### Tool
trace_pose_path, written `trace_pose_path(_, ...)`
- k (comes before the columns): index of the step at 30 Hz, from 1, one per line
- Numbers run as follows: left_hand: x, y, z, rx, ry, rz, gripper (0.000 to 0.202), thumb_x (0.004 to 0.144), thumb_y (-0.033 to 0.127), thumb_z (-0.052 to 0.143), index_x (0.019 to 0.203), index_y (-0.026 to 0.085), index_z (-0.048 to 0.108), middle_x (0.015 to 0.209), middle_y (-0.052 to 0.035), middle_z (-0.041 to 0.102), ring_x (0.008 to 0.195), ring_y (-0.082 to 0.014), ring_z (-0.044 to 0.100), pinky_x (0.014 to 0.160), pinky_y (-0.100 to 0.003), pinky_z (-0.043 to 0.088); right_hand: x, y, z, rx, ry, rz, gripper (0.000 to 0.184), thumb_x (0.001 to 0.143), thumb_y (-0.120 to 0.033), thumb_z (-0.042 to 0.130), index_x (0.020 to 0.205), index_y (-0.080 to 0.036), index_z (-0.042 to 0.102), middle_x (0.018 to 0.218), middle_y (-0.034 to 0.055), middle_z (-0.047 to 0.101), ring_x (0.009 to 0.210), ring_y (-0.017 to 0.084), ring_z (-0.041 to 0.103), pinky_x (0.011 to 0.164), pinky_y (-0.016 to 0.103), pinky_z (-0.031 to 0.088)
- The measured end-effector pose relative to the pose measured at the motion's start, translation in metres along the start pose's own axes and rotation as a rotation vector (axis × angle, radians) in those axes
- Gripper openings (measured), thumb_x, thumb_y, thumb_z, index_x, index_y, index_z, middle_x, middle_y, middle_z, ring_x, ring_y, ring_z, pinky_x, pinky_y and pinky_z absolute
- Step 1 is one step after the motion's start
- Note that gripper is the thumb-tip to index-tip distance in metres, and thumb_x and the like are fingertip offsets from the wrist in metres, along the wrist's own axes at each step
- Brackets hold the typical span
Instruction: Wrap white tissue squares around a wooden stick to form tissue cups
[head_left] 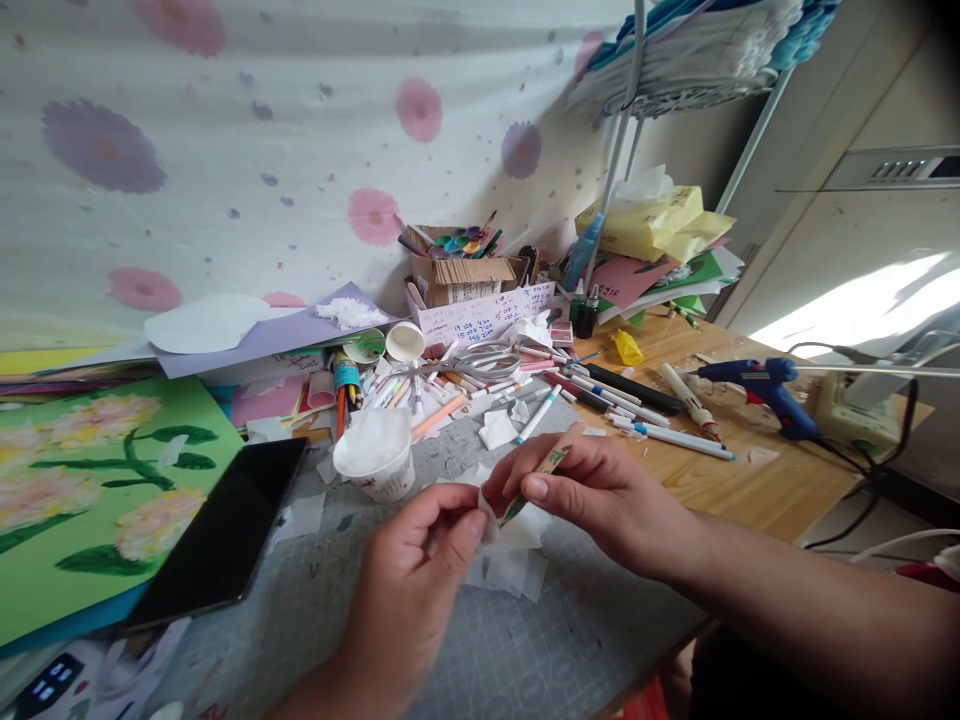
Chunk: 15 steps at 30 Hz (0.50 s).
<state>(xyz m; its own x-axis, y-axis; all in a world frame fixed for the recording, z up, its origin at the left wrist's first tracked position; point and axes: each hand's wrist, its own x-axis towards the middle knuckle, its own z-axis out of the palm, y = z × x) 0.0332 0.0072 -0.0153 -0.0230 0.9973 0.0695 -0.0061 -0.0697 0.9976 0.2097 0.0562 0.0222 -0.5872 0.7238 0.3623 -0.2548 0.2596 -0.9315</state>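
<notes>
Between the thumb and fingers of my left hand [427, 560] is pinched a small piece of thin white paper [489, 512]. My right hand [592, 490] grips a flat wooden craft stick [553, 458] stained with green paint, its lower end against the paper. Beneath both hands, several squares of white tissue paper [517, 572] lie on the grey cutting mat [585, 630]. A paper cup [375, 465] with white tissue inside stands just beyond my left hand. To the left, a green sheet [217, 420] carries raised pink and yellow flowers with painted leaves.
A dark phone [225, 530] lies left of the cup. Loose markers [540, 412] and pens crowd the back, before a cardboard box [465, 280]. On the right are a blue glue gun [780, 385] with its cable and a yellow tissue pack [652, 225].
</notes>
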Motion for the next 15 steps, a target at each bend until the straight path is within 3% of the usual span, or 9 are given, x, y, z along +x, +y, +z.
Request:
trace_pose_path(6,0.0011,0.0079,0.0032,0.068,-0.005,0.036,0.008,0.077,0.019,0.067,0.085,0.021,0.065,0.079,0.0012,0.068,0.076,-0.0151,0.064,0.067,-0.022,0.049,-0.0006,0.002,0.0021,-0.037,0.024,-0.018,0.017,0.09,-0.027,0.058,0.083,-0.015,0.068,0.09,0.0069,0.068,0.1,0.019,0.062,0.089,0.037,0.049)
trace_pose_path(15,0.0015,0.0069,0.0063,0.123,-0.016,0.026,0.011,0.078,0.016,0.063,0.086,0.022,0.068,0.079,0.0006,0.072,0.076,-0.0163,0.067,0.069,-0.023,0.05,0.0004,0.0044,0.005,-0.058,0.045,-0.032,0.017,0.091,-0.026,0.057,0.084,-0.013,0.066,0.089,0.0072,0.066,0.089,0.016,0.064,0.079,0.032,0.053)
